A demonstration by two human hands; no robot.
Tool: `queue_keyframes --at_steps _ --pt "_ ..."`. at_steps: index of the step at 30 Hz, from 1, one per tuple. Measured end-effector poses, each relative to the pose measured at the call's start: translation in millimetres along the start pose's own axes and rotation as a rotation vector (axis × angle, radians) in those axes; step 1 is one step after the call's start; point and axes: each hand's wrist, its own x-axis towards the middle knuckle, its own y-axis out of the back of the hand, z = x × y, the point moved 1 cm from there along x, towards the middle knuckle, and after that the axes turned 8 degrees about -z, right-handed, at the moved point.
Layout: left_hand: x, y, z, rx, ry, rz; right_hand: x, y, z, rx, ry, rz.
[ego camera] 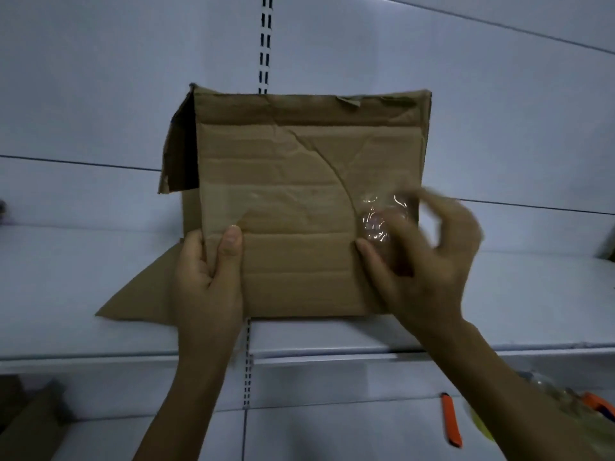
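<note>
Cardboard box [299, 194] sits at centre frame on a white shelf [499, 311], its creased front panel facing the camera and one flap [143, 294] lying flat on the shelf toward the lower left. Left hand [209, 281] grips the panel's left edge, with the thumb pressed on the front face and the fingers wrapped behind. Right hand [422, 261], motion-blurred at centre right, has its thumb and curled fingers closed round a crumpled wad of clear tape [379, 221] that lies against the box's right side. A strip of tape runs across the panel. An orange utility knife [452, 420] lies on the lower shelf, lower right. A slotted upright [265, 44] rises behind the box.
</note>
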Motion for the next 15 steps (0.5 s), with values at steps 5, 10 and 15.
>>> queue_keyframes --at_steps 5,10,15 --pt "12 15 7 0.148 -0.09 0.232 11 -7 -13 0.965 -0.691 -0.345" --pt "18 18 9 0.76 -0.367 0.308 0 -36 -58 1.151 -0.61 -0.333" --pt "7 10 9 0.917 -0.5 0.094 3 -44 -102 1.114 -0.553 -0.212"
